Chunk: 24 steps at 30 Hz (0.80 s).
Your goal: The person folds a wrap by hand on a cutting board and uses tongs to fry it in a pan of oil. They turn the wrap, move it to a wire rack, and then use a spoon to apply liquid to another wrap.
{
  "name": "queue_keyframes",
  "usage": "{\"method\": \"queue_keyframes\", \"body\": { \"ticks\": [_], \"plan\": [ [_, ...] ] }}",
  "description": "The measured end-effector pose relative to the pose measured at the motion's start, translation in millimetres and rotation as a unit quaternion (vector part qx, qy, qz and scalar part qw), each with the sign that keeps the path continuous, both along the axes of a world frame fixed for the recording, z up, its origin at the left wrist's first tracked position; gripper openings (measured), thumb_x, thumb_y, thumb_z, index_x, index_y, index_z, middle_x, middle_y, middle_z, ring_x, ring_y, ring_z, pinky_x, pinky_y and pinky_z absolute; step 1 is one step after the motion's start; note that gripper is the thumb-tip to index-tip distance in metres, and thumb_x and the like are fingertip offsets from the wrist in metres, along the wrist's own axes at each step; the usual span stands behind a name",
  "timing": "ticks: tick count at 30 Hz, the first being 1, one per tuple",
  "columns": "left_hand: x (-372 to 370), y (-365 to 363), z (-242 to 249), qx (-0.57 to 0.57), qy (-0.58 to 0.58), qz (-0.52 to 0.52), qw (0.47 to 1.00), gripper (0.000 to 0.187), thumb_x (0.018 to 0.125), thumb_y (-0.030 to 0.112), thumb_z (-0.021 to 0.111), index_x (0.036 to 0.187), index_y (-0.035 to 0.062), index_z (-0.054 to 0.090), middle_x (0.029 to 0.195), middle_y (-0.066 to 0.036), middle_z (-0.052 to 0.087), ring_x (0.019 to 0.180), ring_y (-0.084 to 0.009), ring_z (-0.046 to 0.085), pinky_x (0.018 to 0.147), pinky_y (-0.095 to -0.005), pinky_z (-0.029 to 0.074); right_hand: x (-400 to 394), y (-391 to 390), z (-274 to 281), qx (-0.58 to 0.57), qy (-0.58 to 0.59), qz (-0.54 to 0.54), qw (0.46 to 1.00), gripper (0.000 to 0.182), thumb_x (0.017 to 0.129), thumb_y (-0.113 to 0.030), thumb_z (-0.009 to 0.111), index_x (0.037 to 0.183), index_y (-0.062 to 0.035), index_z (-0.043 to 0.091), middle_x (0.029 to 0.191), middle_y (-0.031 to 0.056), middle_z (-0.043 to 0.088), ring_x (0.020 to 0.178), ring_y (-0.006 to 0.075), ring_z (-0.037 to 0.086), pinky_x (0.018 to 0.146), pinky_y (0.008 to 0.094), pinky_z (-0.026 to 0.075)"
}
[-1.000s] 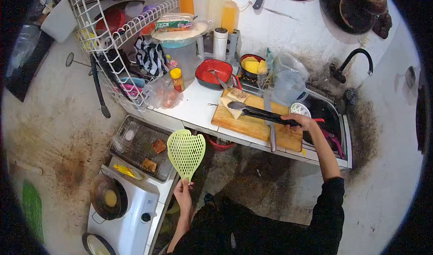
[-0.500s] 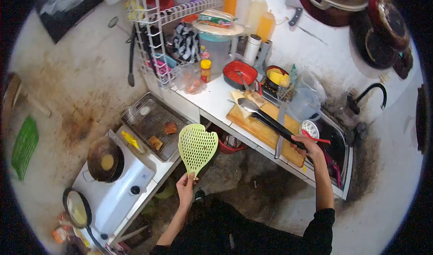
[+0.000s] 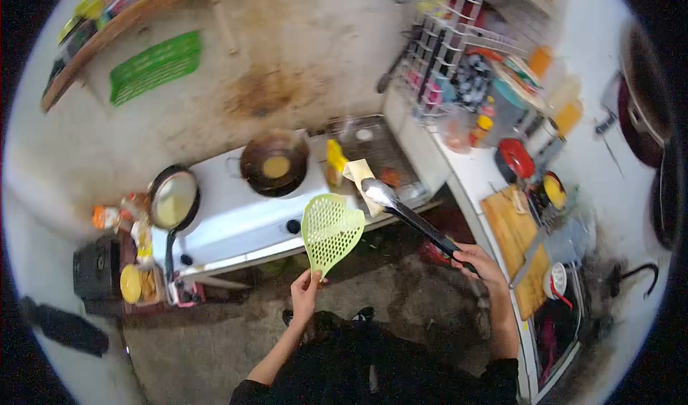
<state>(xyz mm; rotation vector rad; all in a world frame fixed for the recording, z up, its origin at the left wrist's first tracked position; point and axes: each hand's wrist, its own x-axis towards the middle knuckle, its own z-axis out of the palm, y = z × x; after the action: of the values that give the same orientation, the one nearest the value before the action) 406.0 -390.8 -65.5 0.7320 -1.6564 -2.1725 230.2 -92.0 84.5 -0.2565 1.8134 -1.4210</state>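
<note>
Head cam: L hand closed on strainer, R hand closed on tongs, blurry wrap pt. hidden.

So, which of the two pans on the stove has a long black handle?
The left pan, holding a pale layer; its handle reaches past the stove's front edge. The browner right pan shows only a wire loop.

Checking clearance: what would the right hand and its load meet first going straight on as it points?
Along the line of the black tongs, the right hand and the flatbread would probably meet the yellow object beside the dark pan first; height is unclear, so they may pass over.
</note>
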Motion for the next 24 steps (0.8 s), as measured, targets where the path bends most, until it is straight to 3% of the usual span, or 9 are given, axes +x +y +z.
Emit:
{"method": "queue_keyframes", "body": {
  "ticks": [3, 5, 7, 9, 10, 12, 15, 19, 24],
  "plan": [
    [38, -42, 7, -0.01, -0.018, 0.051, 0.998, 0.03, 0.085, 0.025, 0.052, 0.098, -0.0013, 0.059, 0.071, -0.001, 0.059, 0.06, -0.0035, 0.049, 0.055, -0.0187, 0.038, 11, -60, -9, 0.012, 0.009, 0.049, 0.999, 0.032, 0.083, -0.028, 0.053, 0.106, -0.0054, 0.054, 0.062, -0.0043, 0.044, 0.041, -0.0001, 0.035, 0.032, 0.0156, 0.023],
    [62, -71, 12, -0.004, -0.024, 0.09, 0.996, 0.03, 0.085, 0.025, 0.053, 0.098, -0.0012, 0.059, 0.071, 0.0, 0.059, 0.06, -0.0031, 0.048, 0.055, -0.0185, 0.037, 20, -100, -18, 0.008, -0.006, 0.097, 0.995, 0.039, 0.083, -0.024, 0.052, 0.115, -0.002, 0.048, 0.063, -0.002, 0.046, 0.037, 0.0002, 0.033, 0.032, 0.0154, 0.023],
    [88, -104, 16, 0.0, -0.031, 0.125, 0.992, 0.03, 0.085, 0.026, 0.053, 0.097, -0.0011, 0.059, 0.07, 0.0, 0.059, 0.059, -0.0027, 0.048, 0.054, -0.0183, 0.037, 41, -145, -20, 0.004, -0.018, 0.088, 0.996, 0.042, 0.083, -0.024, 0.053, 0.117, -0.0014, 0.046, 0.062, -0.0017, 0.046, 0.037, 0.0006, 0.032, 0.032, 0.0156, 0.024],
    [111, -134, 18, -0.055, -0.002, 0.162, 0.985, 0.029, 0.085, 0.026, 0.052, 0.096, -0.0008, 0.06, 0.07, 0.0, 0.059, 0.058, -0.002, 0.046, 0.053, -0.0179, 0.036, 55, -181, -32, -0.001, -0.036, 0.133, 0.99, 0.046, 0.083, -0.024, 0.053, 0.122, -0.002, 0.042, 0.061, -0.0015, 0.045, 0.036, 0.0011, 0.032, 0.032, 0.016, 0.024],
    [120, -142, 26, -0.011, -0.017, 0.176, 0.984, 0.029, 0.086, 0.026, 0.052, 0.094, -0.0005, 0.06, 0.069, 0.0, 0.059, 0.058, -0.0019, 0.045, 0.052, -0.0176, 0.035, 60, -194, -30, -0.007, -0.051, 0.13, 0.99, 0.045, 0.083, -0.024, 0.053, 0.121, -0.0019, 0.043, 0.061, -0.0015, 0.045, 0.036, 0.0013, 0.032, 0.032, 0.016, 0.024],
    [141, -168, 18, -0.031, -0.021, 0.193, 0.98, 0.029, 0.086, 0.026, 0.052, 0.094, -0.0004, 0.06, 0.069, 0.0, 0.058, 0.058, -0.0021, 0.045, 0.053, -0.0178, 0.036, 77, -228, -32, 0.006, -0.06, 0.132, 0.989, 0.034, 0.084, -0.023, 0.051, 0.114, -0.0073, 0.051, 0.062, -0.0038, 0.043, 0.038, 0.001, 0.032, 0.033, 0.0161, 0.022],
    [172, -201, 15, -0.049, -0.034, 0.22, 0.974, 0.029, 0.086, 0.026, 0.052, 0.093, -0.0005, 0.06, 0.069, -0.001, 0.058, 0.058, -0.0025, 0.046, 0.053, -0.0182, 0.036, 93, -283, -47, -0.009, -0.076, 0.17, 0.982, 0.031, 0.084, -0.024, 0.052, 0.109, -0.0065, 0.053, 0.062, -0.0036, 0.044, 0.038, 0.0013, 0.032, 0.033, 0.0166, 0.02],
    [211, -236, 4, -0.046, -0.037, 0.279, 0.959, 0.027, 0.086, 0.023, 0.051, 0.095, -0.0008, 0.059, 0.071, -0.001, 0.059, 0.062, -0.0033, 0.049, 0.054, -0.0184, 0.037, 95, -362, -61, 0.004, -0.028, 0.22, 0.975, 0.027, 0.083, -0.03, 0.053, 0.092, -0.0047, 0.056, 0.061, -0.004, 0.044, 0.036, 0.0013, 0.031, 0.032, 0.0175, 0.019],
    [250, -263, -1, -0.055, -0.047, 0.379, 0.922, 0.025, 0.086, 0.021, 0.051, 0.095, -0.0008, 0.059, 0.069, 0.001, 0.057, 0.058, -0.0025, 0.044, 0.052, -0.0178, 0.034, 79, -477, -84, 0.036, 0.046, 0.291, 0.955, 0.029, 0.081, -0.034, 0.056, 0.088, -0.0057, 0.057, 0.058, -0.0039, 0.043, 0.036, 0.0011, 0.031, 0.031, 0.0182, 0.019]
  ]
}}
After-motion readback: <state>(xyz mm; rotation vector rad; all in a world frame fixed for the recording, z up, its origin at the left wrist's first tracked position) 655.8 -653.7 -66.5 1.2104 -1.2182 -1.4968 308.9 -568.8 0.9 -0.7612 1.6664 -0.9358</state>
